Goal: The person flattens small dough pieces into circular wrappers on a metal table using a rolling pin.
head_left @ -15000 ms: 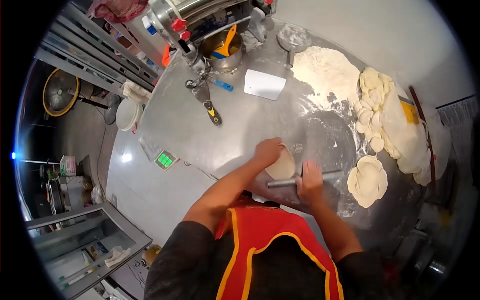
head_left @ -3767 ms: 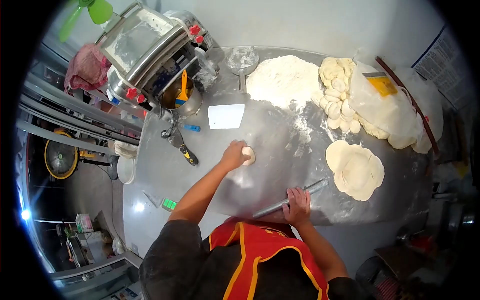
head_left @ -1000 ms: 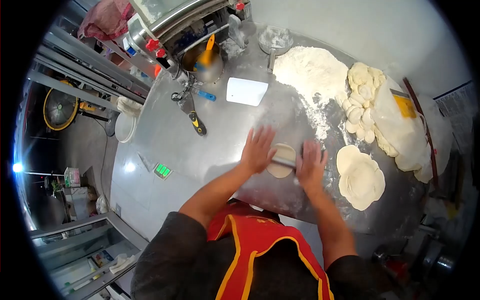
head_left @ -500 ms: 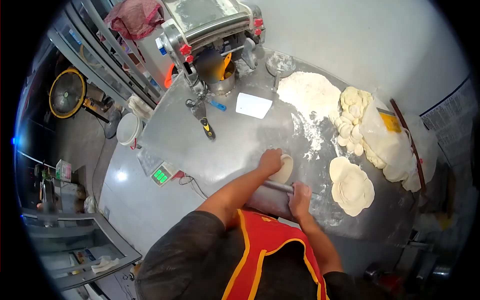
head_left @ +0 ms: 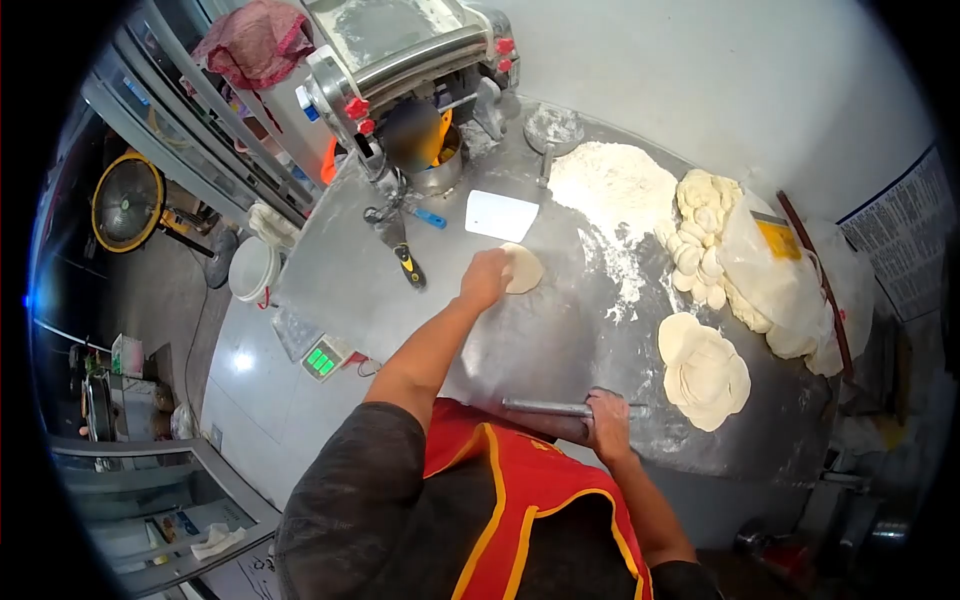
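My left hand grips the left edge of a small, flat round of dough, just below a white scraper on the metal table. At the table's near edge, my right hand is closed round a metal rolling pin. Several rolled dough rounds overlap in a stack to the right. Small dough pieces lie behind the stack, beside a larger lump of dough and a plastic sheet.
Flour is heaped at the back, next to a sieve. A dough machine and a metal pot stand at the back left. A black-and-yellow scraper lies left; a scale sits beyond the table's left edge.
My left hand has moved away from the rolling pin, up and left across the table with the dough round. My right hand has drawn the pin toward the near edge.
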